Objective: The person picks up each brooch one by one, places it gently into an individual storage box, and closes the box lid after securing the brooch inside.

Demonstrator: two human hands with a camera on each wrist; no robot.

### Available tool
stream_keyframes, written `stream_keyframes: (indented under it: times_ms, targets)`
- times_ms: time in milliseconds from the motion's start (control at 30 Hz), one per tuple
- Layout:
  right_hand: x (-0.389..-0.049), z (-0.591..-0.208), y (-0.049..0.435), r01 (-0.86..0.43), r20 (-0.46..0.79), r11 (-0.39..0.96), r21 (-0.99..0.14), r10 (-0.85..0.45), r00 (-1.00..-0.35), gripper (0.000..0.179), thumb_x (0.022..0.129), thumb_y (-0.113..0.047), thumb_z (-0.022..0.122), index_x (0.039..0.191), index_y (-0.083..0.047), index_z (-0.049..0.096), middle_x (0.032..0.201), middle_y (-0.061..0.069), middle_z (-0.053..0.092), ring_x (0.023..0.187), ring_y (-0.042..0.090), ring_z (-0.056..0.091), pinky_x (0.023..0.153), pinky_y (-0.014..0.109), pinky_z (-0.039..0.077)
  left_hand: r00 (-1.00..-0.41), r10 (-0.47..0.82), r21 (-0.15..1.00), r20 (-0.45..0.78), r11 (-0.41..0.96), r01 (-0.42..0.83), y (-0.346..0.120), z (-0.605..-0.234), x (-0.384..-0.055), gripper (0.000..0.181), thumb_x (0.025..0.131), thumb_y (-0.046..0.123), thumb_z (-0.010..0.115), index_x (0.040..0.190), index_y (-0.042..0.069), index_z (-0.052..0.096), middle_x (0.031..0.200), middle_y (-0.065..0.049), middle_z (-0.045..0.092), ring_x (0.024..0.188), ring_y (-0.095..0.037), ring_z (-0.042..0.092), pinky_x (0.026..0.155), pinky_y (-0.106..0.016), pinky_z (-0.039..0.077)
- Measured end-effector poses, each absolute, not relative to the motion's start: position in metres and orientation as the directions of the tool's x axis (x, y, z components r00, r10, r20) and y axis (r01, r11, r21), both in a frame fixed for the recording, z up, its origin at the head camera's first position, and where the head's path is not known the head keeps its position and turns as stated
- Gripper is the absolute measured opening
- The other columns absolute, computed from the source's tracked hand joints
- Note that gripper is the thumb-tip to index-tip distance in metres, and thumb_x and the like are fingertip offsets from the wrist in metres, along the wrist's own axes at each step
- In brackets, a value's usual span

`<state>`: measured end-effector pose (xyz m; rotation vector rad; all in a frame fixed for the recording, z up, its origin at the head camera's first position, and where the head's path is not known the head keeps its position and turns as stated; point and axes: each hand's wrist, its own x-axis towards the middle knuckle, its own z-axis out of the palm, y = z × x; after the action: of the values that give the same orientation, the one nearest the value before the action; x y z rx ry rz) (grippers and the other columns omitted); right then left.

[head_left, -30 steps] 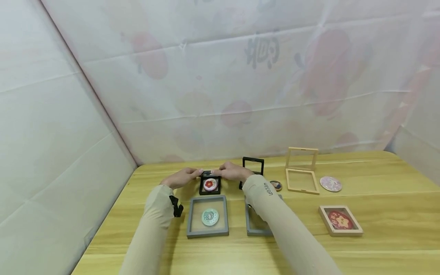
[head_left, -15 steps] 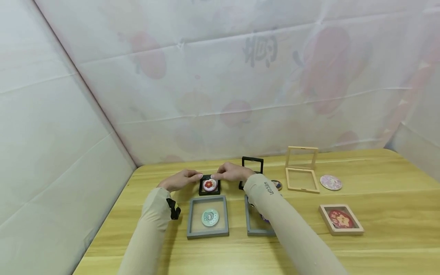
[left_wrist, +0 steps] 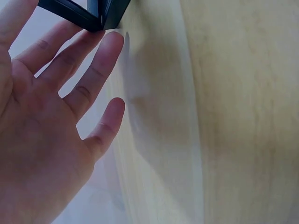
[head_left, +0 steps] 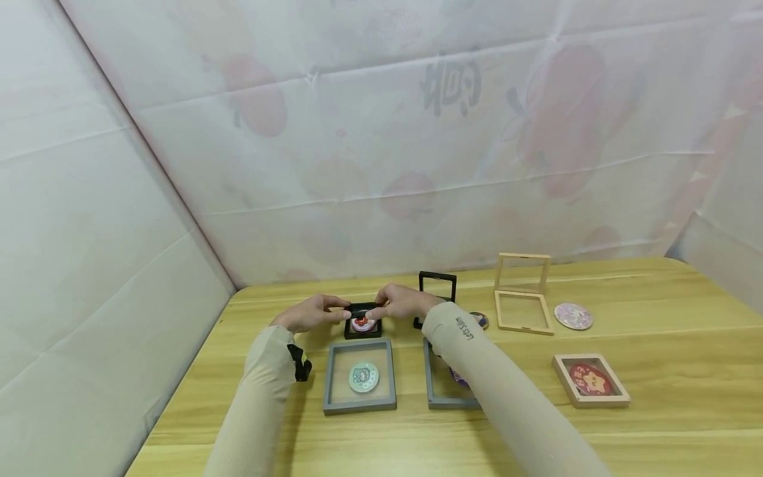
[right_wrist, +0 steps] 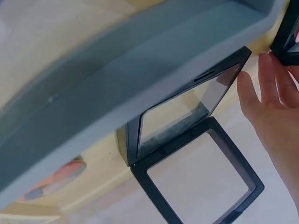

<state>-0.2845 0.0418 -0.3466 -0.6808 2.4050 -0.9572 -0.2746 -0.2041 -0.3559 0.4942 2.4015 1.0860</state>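
Note:
A small black display frame point(head_left: 350, 332) sits at the back left of the table, holding a round badge point(head_left: 360, 326) with a red flower. Its lid is tilted low over the badge. My left hand point(head_left: 310, 313) pinches the frame's left side, index finger at the back and thumb at the lid's front edge. On the opposite side my right hand point(head_left: 404, 302) pinches it likewise. In the left wrist view, the black frame point(left_wrist: 74, 14) forms a narrow V at the fingers. The right wrist view shows only a corner of the frame point(right_wrist: 281, 44) by the fingertips.
Nearer me lie a grey frame point(head_left: 390, 387) with a green badge point(head_left: 363, 377) and another grey frame point(head_left: 438, 402), partly under my right sleeve. A second black frame point(head_left: 438, 275) and a wooden frame point(head_left: 523, 330) stand open. Rightward are a pink badge point(head_left: 573, 317) and a boxed red badge point(head_left: 590, 381).
The black frame's lid has swung down from raised toward the badge, with both thumbs coming forward and down over it. Both arms stay nearly in place.

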Motion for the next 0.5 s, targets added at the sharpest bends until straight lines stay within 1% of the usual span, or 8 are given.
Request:
stream_keyframes:
  times_ms: [100,233,300,400,500]
  targets:
    - [-0.2841,-0.3475,0.0407,-0.304,-0.222,0.650,-0.697,-0.598,-0.770,0.031,0.100,-0.026,0.067,0.110,0.003,0.069,0.095,0.007,0.066,0.071,0.012,0.047,0.063,0.025,0.039,-0.837,0.486,0.760,-0.253,0.635,0.139,-0.2040,-0.3573,-0.2747,0.050,0.104,0.024,0.061,0.144,-0.005,0.051,0.143,-0.024,0.054,0.115,-0.033,0.062,0.109,-0.056,0.038]
    - [-0.2833,-0.3473,0.0393,-0.348,-0.213,0.673,-0.653,-0.604,-0.768,0.024,0.099,-0.026,0.068,0.101,-0.001,0.069,0.089,0.008,0.066,0.067,0.012,0.046,0.060,0.025,0.038,-0.850,0.464,0.747,-0.251,0.651,0.135,-0.2043,-0.3597,-0.2755,0.051,0.102,0.025,0.064,0.145,-0.002,0.053,0.142,-0.021,0.056,0.107,-0.027,0.066,0.107,-0.055,0.042]
    - [-0.2826,-0.3475,0.0385,-0.373,-0.204,0.680,-0.631,-0.610,-0.766,0.024,0.099,-0.027,0.069,0.098,-0.002,0.068,0.084,0.008,0.064,0.064,0.012,0.044,0.058,0.025,0.036,-0.854,0.457,0.744,-0.250,0.655,0.133,-0.2050,-0.3608,-0.2759,0.051,0.101,0.024,0.066,0.144,-0.001,0.054,0.143,-0.021,0.055,0.106,-0.027,0.067,0.106,-0.054,0.043]
    - [-0.2817,-0.3490,0.0375,-0.405,-0.188,0.686,-0.604,-0.616,-0.765,0.025,0.098,-0.028,0.070,0.096,-0.004,0.067,0.081,0.004,0.062,0.063,0.011,0.044,0.058,0.024,0.037,-0.856,0.457,0.734,-0.242,0.663,0.146,-0.2056,-0.3621,-0.2762,0.051,0.100,0.023,0.068,0.143,-0.001,0.056,0.143,-0.021,0.055,0.111,-0.030,0.066,0.105,-0.054,0.043]
    - [-0.2806,-0.3499,0.0362,-0.434,-0.171,0.699,-0.568,-0.616,-0.769,0.025,0.096,-0.029,0.073,0.094,-0.005,0.065,0.081,0.002,0.060,0.065,0.012,0.047,0.060,0.025,0.038,-0.860,0.454,0.728,-0.235,0.668,0.154,-0.2045,-0.3630,-0.2771,0.051,0.097,0.022,0.071,0.141,0.000,0.058,0.142,-0.021,0.056,0.122,-0.035,0.059,0.107,-0.055,0.041]
